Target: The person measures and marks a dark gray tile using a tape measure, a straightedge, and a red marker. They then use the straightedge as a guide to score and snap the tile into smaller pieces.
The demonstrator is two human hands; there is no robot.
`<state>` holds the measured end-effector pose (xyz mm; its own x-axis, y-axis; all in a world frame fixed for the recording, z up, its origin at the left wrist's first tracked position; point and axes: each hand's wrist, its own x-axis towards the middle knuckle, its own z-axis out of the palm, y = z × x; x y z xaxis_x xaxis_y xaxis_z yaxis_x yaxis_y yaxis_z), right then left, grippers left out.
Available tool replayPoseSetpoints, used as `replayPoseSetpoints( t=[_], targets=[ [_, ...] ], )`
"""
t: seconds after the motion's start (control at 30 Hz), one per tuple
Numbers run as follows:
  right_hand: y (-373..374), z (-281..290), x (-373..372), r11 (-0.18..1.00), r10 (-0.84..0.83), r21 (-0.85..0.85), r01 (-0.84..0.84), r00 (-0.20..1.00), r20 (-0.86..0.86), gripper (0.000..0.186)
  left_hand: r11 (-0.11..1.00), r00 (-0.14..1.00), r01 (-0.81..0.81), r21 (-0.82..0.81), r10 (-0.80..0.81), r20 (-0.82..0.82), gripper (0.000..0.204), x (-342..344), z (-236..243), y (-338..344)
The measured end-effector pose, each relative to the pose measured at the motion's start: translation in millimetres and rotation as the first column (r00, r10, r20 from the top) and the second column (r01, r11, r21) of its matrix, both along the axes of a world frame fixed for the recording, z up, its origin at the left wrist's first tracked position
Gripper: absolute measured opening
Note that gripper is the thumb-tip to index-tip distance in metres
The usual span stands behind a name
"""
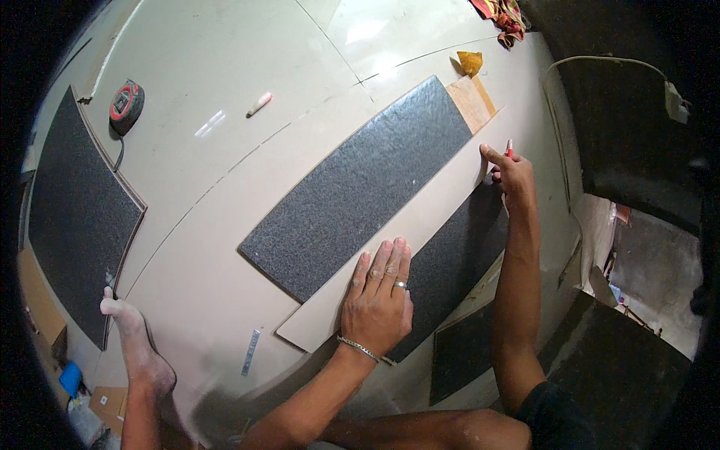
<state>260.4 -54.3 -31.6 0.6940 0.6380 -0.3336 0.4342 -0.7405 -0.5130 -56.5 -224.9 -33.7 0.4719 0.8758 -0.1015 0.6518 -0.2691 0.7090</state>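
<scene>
My left hand (379, 300) lies flat, fingers stretched out, on the near part of a long pale strip (435, 196). That strip runs diagonally between a dark grey speckled tile (360, 187) and a second dark tile (450, 262), which it seems to overlap. At the strip's far end is my right hand (514, 176), its thumb against the edge. A slim red pen (510, 150) with a whitish end sticks up from its closed fingers. Part of the second tile is hidden by my left hand and right forearm.
A tape measure (126, 107) lies by another dark tile (71, 202) at left, where my foot (135, 337) rests. A pale marker (259, 104), a metal blade (251, 352), a wooden piece (472, 109) and a yellow scrap (470, 63) are on the floor.
</scene>
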Motion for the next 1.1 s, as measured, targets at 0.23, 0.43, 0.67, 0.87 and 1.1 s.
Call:
replayPoseSetpoints(
  t=[0.23,0.43,0.67,0.87,1.1],
  targets=[
    [0.6,3.0,0.0,1.0,-0.019,0.016,0.02,0.999,-0.05,0.058,1.0,1.0,0.021,0.0,-0.021,0.018,0.077,-4.2,-5.0,2.1],
    [-1.7,4.2,1.3,0.999,0.035,0.012,-0.035,0.999,-0.042,0.061,0.998,1.0,-0.01,-0.062,0.011,0.012,0.083,0.3,-1.1,1.2],
    [-5.8,53.2,-40.8,0.971,0.08,0.239,-0.031,0.977,-0.199,0.035,0.997,0.999,-0.031,-0.07,0.034,0.041,0.087,-0.7,-0.5,-0.1],
    [-25.9,75.9,-152.5,0.843,0.496,0.355,-0.404,0.328,-0.804,0.032,0.994,0.992,-0.024,-0.107,0.036,0.117,0.092,-2.3,-1.7,-0.3],
    [-39.8,57.9,-235.4,0.566,0.631,0.319,-0.76,0.15,-0.762,0.009,0.954,0.999,0.013,-0.3,0.002,0.05,0.063,2.2,-7.9,-12.7]
  ],
)
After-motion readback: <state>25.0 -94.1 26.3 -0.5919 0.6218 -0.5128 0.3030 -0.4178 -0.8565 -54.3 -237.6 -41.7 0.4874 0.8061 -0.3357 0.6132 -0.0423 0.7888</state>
